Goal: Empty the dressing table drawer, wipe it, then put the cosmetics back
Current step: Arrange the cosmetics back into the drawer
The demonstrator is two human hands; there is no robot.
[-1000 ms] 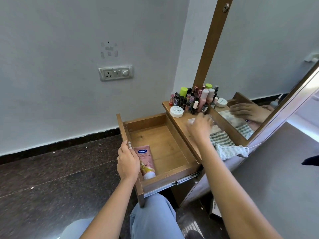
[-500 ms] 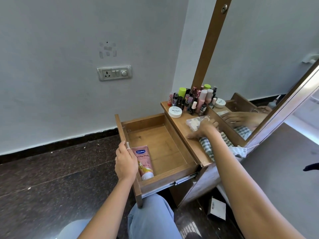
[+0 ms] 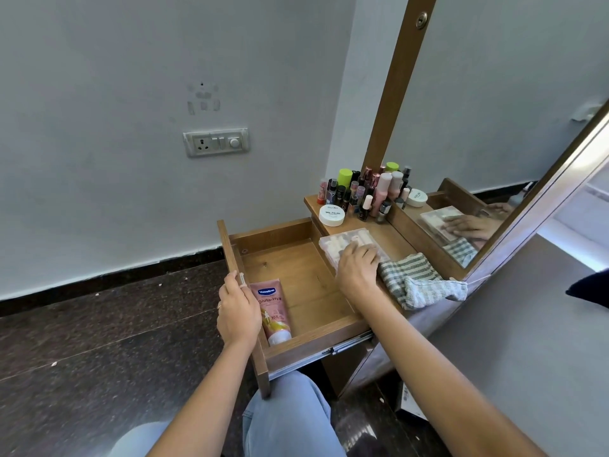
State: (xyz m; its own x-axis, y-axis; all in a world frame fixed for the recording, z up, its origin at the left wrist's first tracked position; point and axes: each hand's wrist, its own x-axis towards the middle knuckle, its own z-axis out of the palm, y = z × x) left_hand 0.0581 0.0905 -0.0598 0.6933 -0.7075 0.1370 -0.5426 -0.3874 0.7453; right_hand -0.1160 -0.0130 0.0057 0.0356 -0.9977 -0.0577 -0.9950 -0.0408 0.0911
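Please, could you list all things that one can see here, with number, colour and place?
drawer: one, brown wood, pulled open beside the table top
tube: one, pink, lying in the drawer
box: one, clear, on the table top
jar: one, white, behind the box
bottles: many, mixed colours, at the back by the mirror
cloth: one, green-white striped, on the table top beside the box
switch plate: one, white, on the wall
leg: one, blue jeans, below the drawer
left hand: one, grips the drawer's front panel
right hand: one, rests on the box
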